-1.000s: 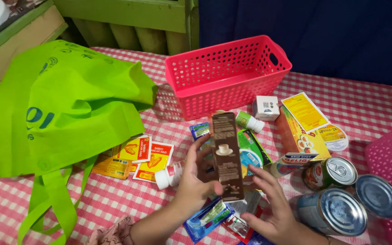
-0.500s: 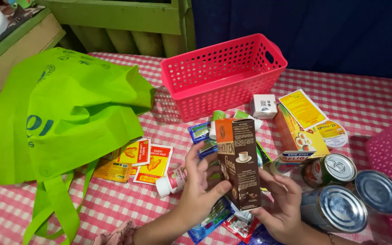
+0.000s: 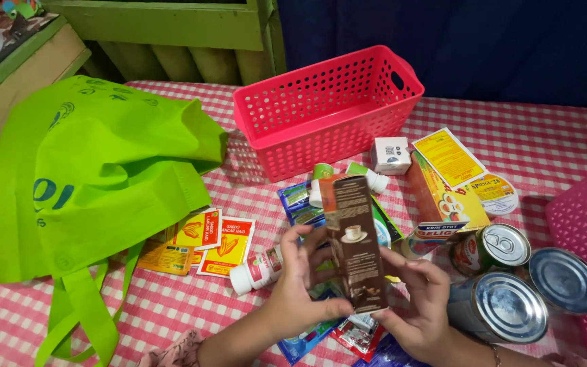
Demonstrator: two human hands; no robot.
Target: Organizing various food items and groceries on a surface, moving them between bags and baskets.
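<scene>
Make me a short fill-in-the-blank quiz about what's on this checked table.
1. Both hands, left hand and right hand, hold a tall ___ cardboard box.
2. The red perforated plastic basket contains ___.
3. The crumpled fabric tote bag is bright ___.
4. The small white bottle with a red label lies on its ___.

Missing words: brown; nothing; green; side

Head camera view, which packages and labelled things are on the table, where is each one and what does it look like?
Brown carton: tall, cup picture, held upright by left hand and right hand.
Sachets: flat, yellow and red, beside green bag.
White bottle: lying by the left hand, red label.
Cans: three, silver tops, on the right.
Orange box: lying right of centre, yellow panel.
White box: small cube before red basket.
</scene>
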